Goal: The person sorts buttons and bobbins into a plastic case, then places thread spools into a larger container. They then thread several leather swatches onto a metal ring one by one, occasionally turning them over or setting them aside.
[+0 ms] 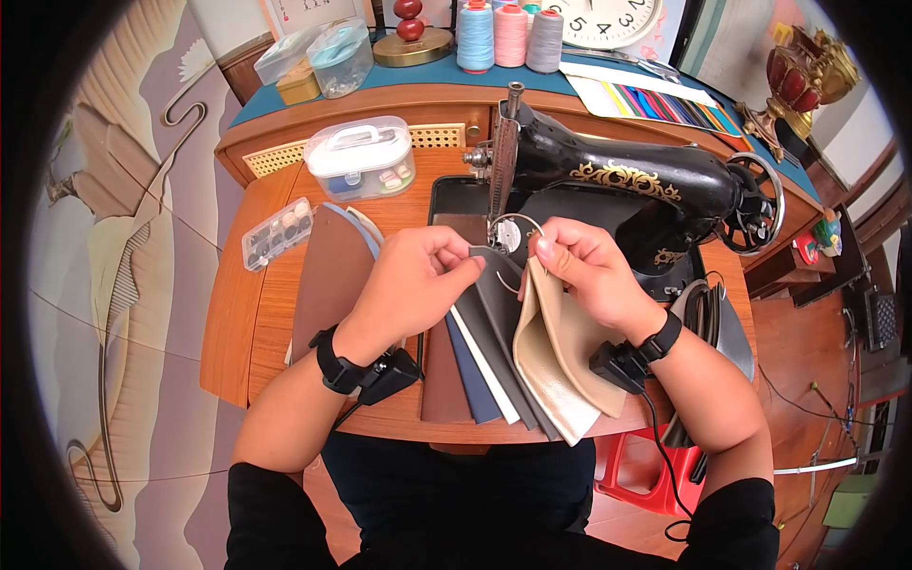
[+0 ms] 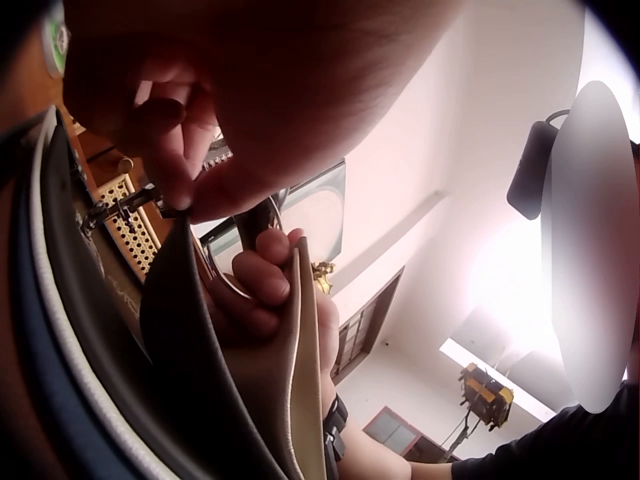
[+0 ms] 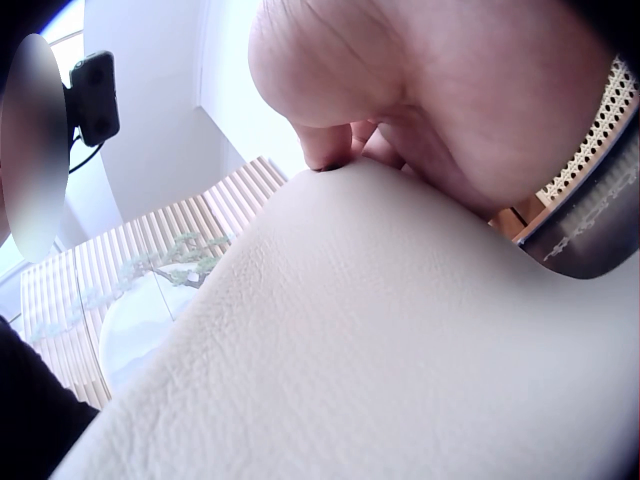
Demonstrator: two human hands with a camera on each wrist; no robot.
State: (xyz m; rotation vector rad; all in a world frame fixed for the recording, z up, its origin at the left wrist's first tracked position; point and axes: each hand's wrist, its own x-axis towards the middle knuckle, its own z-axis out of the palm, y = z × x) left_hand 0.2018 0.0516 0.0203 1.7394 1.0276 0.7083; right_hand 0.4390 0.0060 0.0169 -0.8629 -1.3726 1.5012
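Observation:
Several leather swatches hang fanned out on a large metal ring [image 1: 521, 218] over the table's front. With thumb and forefinger my left hand [image 1: 404, 280] pinches the top corner of a dark grey swatch [image 1: 505, 318]. On the other side my right hand [image 1: 591, 271] grips the beige swatches [image 1: 568, 347] near their top, beside the ring. White [image 1: 486, 366], blue [image 1: 472, 380] and brown [image 1: 441, 375] swatches spread below the left hand. In the right wrist view the grained beige leather [image 3: 350, 300] fills the foreground and hides some of the fingers.
Behind the hands stands a black sewing machine [image 1: 617, 157]. A clear lidded box [image 1: 359, 161] and a small compartment case [image 1: 277, 235] are on the table's left. More brown leather [image 1: 328, 275] lies under the left forearm. Thread spools [image 1: 509, 38] line the back shelf.

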